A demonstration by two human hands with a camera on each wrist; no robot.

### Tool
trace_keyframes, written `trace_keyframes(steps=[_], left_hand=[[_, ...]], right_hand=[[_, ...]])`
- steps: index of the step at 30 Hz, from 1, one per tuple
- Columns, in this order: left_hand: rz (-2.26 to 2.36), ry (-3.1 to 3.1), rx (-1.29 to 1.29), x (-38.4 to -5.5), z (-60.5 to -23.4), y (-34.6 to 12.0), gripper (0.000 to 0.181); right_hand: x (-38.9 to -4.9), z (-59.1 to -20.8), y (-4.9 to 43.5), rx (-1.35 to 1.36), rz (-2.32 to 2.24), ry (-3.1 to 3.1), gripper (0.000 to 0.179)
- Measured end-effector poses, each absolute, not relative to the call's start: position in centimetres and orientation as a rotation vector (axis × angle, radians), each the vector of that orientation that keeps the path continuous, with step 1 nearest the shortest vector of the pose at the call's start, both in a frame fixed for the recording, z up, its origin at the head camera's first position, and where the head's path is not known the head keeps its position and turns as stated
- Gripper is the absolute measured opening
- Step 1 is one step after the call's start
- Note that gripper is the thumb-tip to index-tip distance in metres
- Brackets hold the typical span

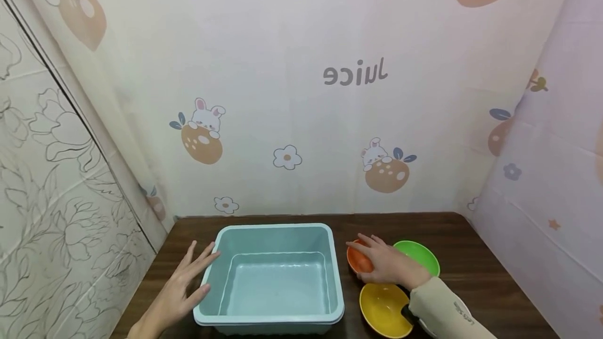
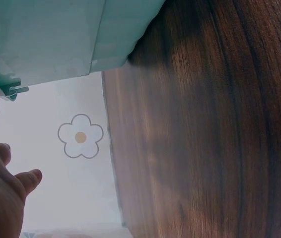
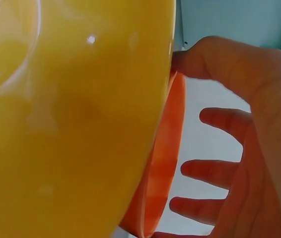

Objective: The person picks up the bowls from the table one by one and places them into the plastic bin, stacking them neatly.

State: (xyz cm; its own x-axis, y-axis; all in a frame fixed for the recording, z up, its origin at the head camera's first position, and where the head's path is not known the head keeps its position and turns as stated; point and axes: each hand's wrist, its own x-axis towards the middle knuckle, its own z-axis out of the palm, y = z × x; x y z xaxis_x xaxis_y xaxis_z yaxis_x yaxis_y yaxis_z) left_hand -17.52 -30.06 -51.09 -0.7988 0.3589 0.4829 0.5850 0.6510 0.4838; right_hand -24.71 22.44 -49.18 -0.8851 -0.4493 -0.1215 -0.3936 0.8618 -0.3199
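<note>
One counter: dark wood grain; it carries the basin and the bowls.
Pale blue basin: left of the bowls; inside, its own floor and walls show; probably light, slightly flexible plastic, best taken by the lipped rim on two opposite sides.
Left grip: fingers spread apart, clamped on nothing, beside the basin's left rim; in the left wrist view a fingertip meets the lip.
Right grip: reaches over the orange bowl, fingers apart and fairly straight, not closed around it; the thumb tip is at the rim in the right wrist view, though firm contact is hard to tell.
Yellow bowl: nearest the person, right of the basin; glossy, so likely slippery; only its own shiny inside shows.
Green bowl: beyond the sleeve, right of the orange one; the right hand and wrist hide part of it, so its contents cannot be fully checked.
Orange bowl: just right of the basin, partly under the right hand; looks light, stiff and smooth, unlikely to break; the thin rim suits a thumb-and-finger pinch; contents hidden in part by the fingers.
Pale rim: a sliver beneath the sleeve, the rest covered.
</note>
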Motion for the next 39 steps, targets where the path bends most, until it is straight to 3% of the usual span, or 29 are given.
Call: trace_keyframes(steps=[39], left_hand=[[-0.928,-2.551,-0.756,-17.6,-51.0,-30.1,0.061]], right_hand=[[-25.7,-49.3,21.1,-0.725,-0.276,2.883,0.068]])
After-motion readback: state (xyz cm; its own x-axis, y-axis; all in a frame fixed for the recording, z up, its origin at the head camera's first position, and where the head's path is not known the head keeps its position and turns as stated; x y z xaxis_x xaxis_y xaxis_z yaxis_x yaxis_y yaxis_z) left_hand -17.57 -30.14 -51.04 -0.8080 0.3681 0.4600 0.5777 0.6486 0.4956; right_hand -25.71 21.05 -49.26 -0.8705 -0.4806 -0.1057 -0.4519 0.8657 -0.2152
